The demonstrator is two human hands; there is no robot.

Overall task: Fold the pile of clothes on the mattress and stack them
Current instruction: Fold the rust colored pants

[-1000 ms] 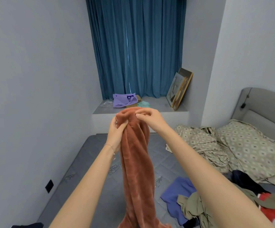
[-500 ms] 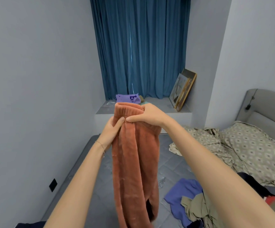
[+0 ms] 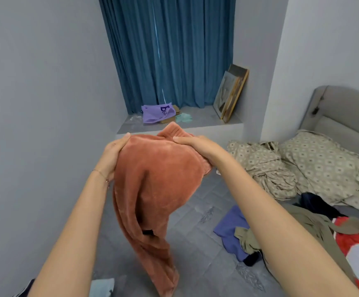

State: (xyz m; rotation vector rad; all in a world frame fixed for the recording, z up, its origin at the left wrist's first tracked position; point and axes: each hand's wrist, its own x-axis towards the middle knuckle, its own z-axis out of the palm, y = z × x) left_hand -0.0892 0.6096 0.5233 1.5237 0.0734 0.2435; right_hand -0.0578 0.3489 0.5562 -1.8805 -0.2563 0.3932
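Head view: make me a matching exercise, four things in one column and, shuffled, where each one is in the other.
Things
1. rust fleece garment
2. purple bag
3. picture frames
4. patterned pillow

Places
A. leaning at the right end of the ledge
B. beside the headboard
C. held up by the left hand and right hand
D. lying in front of the curtain

Pairs: 1-C, 2-D, 3-A, 4-B
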